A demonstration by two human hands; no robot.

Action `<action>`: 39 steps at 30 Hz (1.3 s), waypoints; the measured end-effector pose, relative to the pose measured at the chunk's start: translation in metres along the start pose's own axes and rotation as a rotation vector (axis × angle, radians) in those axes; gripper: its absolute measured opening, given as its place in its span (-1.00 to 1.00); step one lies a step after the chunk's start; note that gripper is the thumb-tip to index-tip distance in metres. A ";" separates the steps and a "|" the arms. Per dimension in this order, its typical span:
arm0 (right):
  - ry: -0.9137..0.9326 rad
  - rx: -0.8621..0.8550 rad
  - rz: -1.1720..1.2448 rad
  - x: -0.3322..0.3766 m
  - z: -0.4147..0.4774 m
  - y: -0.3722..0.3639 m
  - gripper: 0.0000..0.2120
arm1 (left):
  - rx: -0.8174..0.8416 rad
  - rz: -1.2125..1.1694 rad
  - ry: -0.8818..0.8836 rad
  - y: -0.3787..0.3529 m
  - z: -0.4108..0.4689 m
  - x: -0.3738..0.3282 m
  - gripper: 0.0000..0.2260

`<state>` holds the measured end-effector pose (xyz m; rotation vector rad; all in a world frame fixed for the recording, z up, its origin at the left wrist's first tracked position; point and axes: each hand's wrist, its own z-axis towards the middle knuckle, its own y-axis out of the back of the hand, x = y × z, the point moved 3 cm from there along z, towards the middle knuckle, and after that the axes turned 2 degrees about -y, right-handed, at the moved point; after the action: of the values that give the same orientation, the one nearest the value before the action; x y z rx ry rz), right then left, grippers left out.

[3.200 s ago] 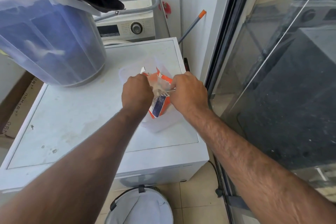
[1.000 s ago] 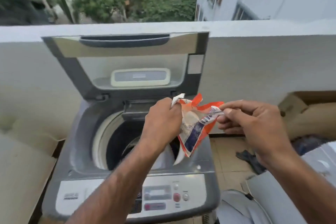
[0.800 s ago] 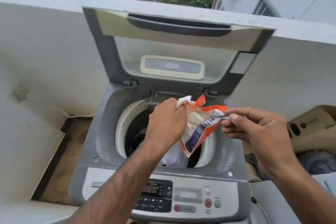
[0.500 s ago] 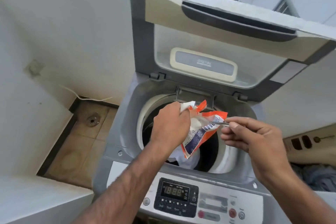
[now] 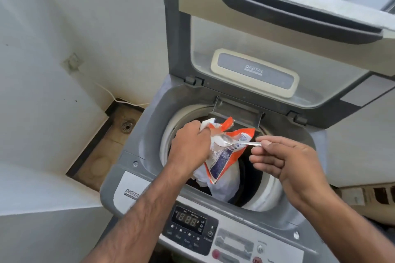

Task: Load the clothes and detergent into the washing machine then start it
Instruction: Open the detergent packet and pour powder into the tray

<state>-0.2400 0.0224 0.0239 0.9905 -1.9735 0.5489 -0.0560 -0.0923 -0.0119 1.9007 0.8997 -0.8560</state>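
White balcony walls enclose a grey washing machine (image 5: 136, 134) with its lid (image 5: 267, 34) raised. Over the drum, the left hand (image 5: 190, 147) clenches a torn orange detergent packet (image 5: 226, 162); right-hand fingers (image 5: 269, 142) pinch a spoon (image 5: 226, 140) holding white powder. White clothes (image 5: 224, 186) lie inside the drum.

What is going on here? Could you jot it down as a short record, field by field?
place: top-loading washing machine, by a white wall
lid: lid raised
drum: white clothes inside
left hand: left hand grips an orange detergent packet over the drum
right hand: right hand holds a metal spoon at the packet's mouth, white powder in its bowl
display: display lit, showing digits
step: scooping detergent; machine not yet started
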 end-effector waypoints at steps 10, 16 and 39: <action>-0.018 0.067 0.043 0.013 0.032 0.033 -0.85 | -0.040 -0.269 0.129 -0.032 -0.007 0.020 -0.72; 0.038 0.019 0.089 0.028 0.062 0.028 -0.85 | -0.021 -0.227 0.121 -0.023 0.000 0.031 -0.64; 0.168 -0.118 -0.164 -0.015 0.136 -0.009 -0.84 | 0.002 -0.248 0.142 -0.019 0.024 0.055 -0.79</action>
<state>-0.2938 -0.0683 -0.0635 0.9885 -1.7379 0.4059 -0.0493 -0.0918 -0.0743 1.8955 1.2414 -0.8740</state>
